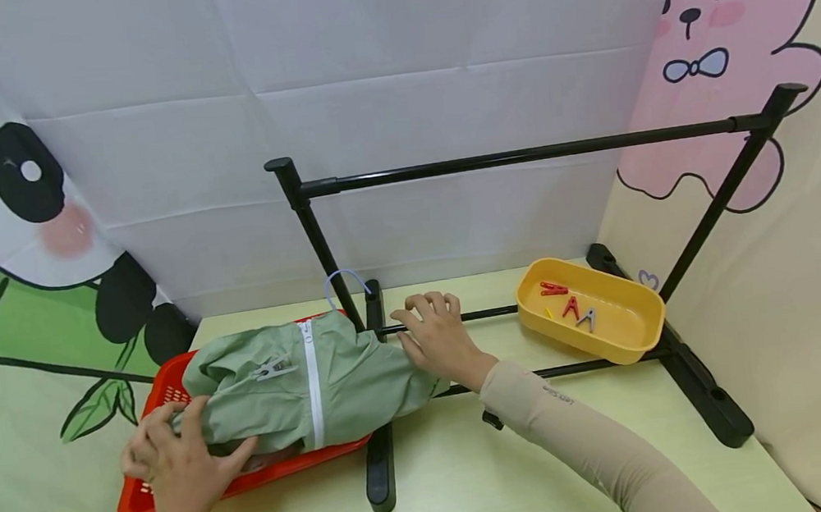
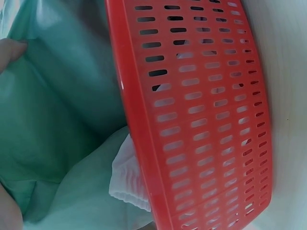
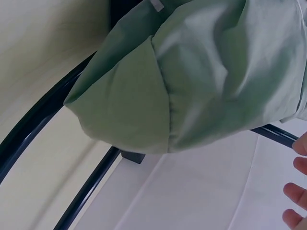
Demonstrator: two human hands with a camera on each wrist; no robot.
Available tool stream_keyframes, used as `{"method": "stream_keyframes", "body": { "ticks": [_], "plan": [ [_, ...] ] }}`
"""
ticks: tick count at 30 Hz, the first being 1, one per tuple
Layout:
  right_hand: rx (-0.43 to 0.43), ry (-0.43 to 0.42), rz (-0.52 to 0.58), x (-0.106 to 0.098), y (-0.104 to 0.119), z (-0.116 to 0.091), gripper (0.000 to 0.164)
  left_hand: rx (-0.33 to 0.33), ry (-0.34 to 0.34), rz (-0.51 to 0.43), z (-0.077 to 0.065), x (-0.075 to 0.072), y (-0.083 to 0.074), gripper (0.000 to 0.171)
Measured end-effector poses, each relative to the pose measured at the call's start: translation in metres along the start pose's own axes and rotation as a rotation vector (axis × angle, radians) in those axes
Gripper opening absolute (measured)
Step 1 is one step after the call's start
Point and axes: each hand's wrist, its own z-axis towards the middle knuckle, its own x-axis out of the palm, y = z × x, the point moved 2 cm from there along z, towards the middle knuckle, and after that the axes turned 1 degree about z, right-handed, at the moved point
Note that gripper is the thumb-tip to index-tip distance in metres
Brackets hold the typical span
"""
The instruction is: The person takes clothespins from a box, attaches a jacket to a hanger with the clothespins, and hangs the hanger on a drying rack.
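Touching the green jacket's [image 1: 352, 381] left end: left hand [image 1: 184, 466], fingers spread wide. Jacket lies across red basket [image 1: 297, 468] by the table's [image 1: 522, 484] left edge, right end over the black rack's [image 1: 520, 157] left foot. Right hand [image 1: 441, 337] just beside that end, fingers apart, loosely bent. Yellow tray [image 1: 622, 314] with clips [image 1: 554, 288] near back right corner.

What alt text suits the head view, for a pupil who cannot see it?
A green zip-front jacket lies across a red basket; a person's left hand touches one end and their right hand is near the other. A black rack stands to the right, with a yellow tray of small clips near its right end.
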Motion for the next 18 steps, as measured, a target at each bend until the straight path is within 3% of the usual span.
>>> {"method": "stream_keyframes", "body": {
  "ticks": [18],
  "plan": [
    [0.085,0.037,0.027,-0.003,-0.02,-0.009,0.026,-0.015,0.017,-0.009,0.001,0.0,-0.001,0.086]
  ]
}}
